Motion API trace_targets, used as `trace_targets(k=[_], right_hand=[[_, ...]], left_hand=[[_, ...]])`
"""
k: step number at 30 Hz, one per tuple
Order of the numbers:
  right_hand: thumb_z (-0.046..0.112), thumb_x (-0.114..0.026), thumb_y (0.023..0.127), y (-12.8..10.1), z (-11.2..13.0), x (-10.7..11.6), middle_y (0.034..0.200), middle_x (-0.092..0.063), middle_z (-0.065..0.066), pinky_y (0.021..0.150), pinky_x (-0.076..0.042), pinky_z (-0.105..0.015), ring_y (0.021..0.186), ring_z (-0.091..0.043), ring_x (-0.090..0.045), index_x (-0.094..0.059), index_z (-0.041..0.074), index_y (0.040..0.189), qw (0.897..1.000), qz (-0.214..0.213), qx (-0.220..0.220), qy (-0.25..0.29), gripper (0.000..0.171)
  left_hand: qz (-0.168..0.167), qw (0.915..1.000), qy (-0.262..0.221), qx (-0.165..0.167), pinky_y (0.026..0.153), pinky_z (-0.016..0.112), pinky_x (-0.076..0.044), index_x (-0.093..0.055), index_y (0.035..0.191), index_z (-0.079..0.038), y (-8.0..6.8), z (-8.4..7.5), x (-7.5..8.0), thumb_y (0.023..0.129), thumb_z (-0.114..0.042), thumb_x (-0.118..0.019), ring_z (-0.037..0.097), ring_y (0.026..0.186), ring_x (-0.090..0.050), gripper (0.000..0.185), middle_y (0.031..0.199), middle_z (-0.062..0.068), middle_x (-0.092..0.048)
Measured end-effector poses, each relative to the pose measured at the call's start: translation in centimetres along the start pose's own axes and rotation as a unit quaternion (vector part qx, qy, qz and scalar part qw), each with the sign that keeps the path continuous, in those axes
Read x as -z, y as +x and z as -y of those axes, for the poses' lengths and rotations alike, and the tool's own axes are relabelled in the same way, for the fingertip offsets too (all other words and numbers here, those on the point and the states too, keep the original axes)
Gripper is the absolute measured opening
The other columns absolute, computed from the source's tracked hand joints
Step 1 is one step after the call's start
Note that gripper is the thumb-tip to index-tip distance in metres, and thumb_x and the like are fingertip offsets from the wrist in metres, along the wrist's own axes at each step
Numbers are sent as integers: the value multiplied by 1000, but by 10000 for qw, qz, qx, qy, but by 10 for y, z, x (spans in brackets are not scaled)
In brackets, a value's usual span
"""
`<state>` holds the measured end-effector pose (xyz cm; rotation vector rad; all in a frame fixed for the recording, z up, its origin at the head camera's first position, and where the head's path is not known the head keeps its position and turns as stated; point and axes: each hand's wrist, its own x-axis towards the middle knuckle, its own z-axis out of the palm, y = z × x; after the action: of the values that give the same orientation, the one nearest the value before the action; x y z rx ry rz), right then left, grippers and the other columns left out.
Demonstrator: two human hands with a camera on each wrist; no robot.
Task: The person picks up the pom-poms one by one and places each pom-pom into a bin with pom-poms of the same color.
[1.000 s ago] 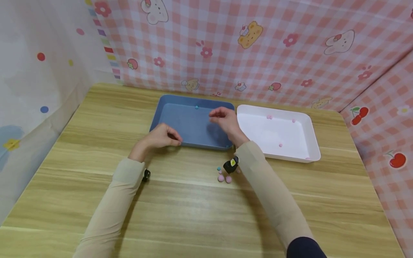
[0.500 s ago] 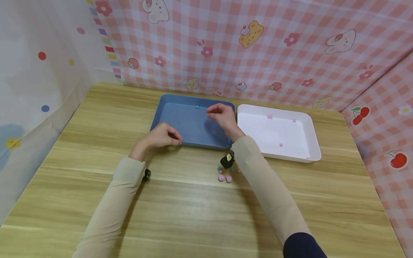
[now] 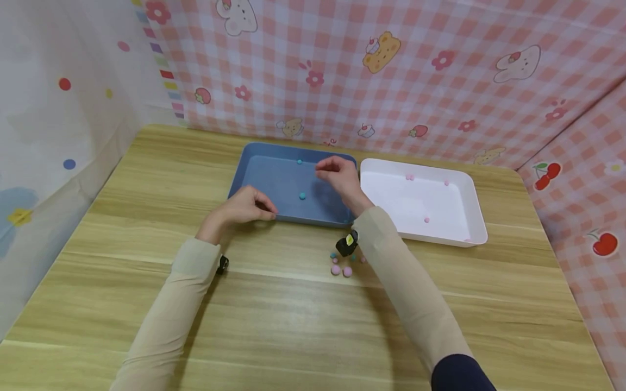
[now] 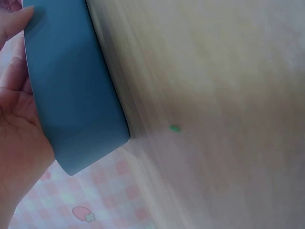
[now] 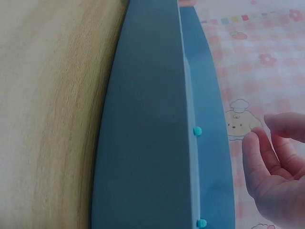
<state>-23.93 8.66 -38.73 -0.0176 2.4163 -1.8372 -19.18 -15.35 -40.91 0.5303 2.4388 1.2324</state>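
The right hand point(image 3: 342, 179) hovers above the right part of the blue tray point(image 3: 264, 174); its fingers point(image 5: 259, 152) are loosely curled with the tips drawn near one another and nothing is visible between them. A teal ball point(image 3: 302, 195) lies on the tray floor just below and to the left of those fingertips, apart from them; a second teal ball point(image 3: 299, 162) sits at the far wall of the tray, beyond the fingertips. The left hand point(image 3: 242, 209) rests at the near left edge of the blue tray; its fingers point(image 4: 19, 19) lie against the outer wall, bent over the rim; whether they clamp it cannot be told. A white tray point(image 3: 471, 217) stands just to the right of the right hand, touching or nearly touching the blue tray, with small pink balls point(image 3: 409, 177) inside. On the bench point(image 3: 293, 326), under the right forearm, lies a cluster of pink and teal balls point(image 3: 341, 270).
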Motion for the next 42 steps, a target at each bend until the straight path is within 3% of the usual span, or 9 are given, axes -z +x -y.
trace_targets(k=[7,20,28,34,42], right_hand=[[1,-66,85,-12,-2,14,93,-63,-6,81,-48,-27,84,-13,-58,-65,-5,101,9998,144,145,64,17],[1,-66,85,-49,-4,35,97,-65,-10,77,-47,-23,83,-10,-59,-63,-3,99,9981,537,255,-180,15],[1,-65,86,-73,-4,44,105,-63,-23,73,-47,-26,87,-13,-60,-63,-4,99,9947,841,511,-295,15],[2,-65,87,-89,-6,50,106,-62,-25,69,-46,-24,86,-12,-60,-63,-5,100,9931,980,594,-261,15],[-3,-65,84,-106,-18,55,102,-62,-29,73,-49,-22,83,-13,-59,-63,-6,97,9908,1100,755,-243,14]], left_hand=[[60,10000,-63,-9,73,26,-47,-73,88,1,0,0,0,81,-6,-70,12,78,-61,10,86,9,-71],[23,10000,-40,-4,73,26,-48,-74,88,1,-2,1,0,82,-6,-70,13,78,-61,10,85,9,-71],[16,10000,-17,-7,73,27,-47,-74,88,1,-2,0,0,81,-5,-70,12,78,-61,10,86,9,-71],[2,10000,-12,11,74,27,-47,-74,88,0,-2,-1,0,81,-5,-70,13,79,-61,10,86,9,-71],[48,10000,11,-6,73,27,-48,-74,88,0,-1,-3,0,82,-5,-70,13,79,-62,10,86,9,-71]])
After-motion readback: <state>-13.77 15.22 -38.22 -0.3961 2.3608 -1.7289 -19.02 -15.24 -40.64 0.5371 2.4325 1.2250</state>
